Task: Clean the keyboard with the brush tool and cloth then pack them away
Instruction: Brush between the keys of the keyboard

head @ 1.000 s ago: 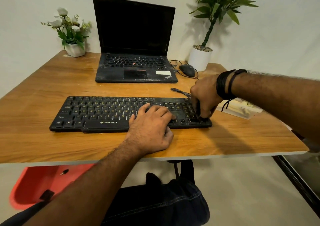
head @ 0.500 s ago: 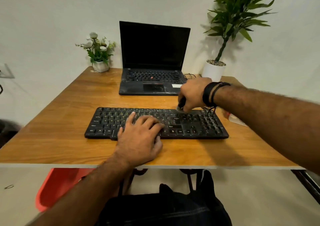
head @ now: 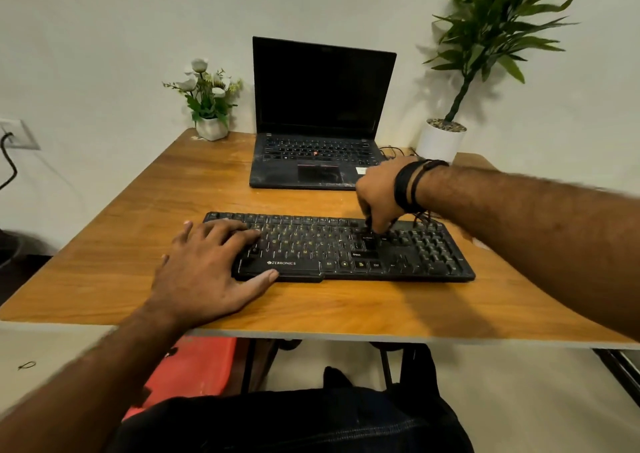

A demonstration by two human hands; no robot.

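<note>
Head view showed the black keyboard (head: 346, 248) lying on the wooden table (head: 104, 244) in front of an open laptop (head: 318, 133). The left hand (head: 207, 265) rested flat on the keyboard's left end, fingers straight and spread. The right hand (head: 379, 192) had its fingers curled around a small dark brush tool (head: 370, 225), tip down on the keys right of centre.

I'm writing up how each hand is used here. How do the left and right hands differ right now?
The left hand lies flat with fingers spread on the left end of the keyboard; the right hand is curled, gripping a dark brush tool pointed down at the keys. The left hand covers the keyboard's left end; the right works right of centre. The right wrist wears black bands; the left is bare. Both meet the same keyboard.
</note>
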